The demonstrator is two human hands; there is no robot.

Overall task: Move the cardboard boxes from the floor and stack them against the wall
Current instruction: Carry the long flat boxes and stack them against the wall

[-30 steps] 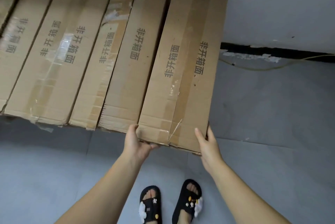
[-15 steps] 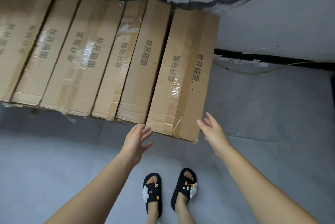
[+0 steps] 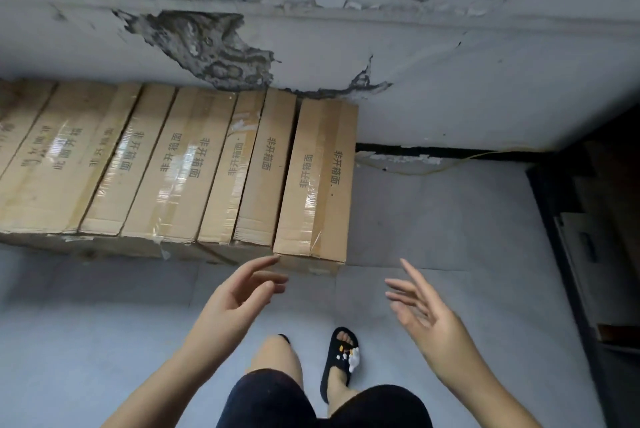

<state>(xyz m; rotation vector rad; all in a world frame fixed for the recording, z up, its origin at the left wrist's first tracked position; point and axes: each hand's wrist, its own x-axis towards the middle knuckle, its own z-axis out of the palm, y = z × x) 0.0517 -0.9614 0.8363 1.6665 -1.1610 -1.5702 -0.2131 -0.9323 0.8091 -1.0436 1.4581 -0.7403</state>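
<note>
boxes (image 3: pixel 315 182) against cracked wall (image 3: pixel 450 81), slipper (image 3: pixel 341 358) below

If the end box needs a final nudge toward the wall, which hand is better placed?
Left. The left hand has its fingertips at the end box near corner; the right hand hovers over bare floor.

Tan cardboard boxes (image 3: pixel 194 164) with black print, grey floor (image 3: pixel 433 220), black slipper (image 3: pixel 341 362).
</note>
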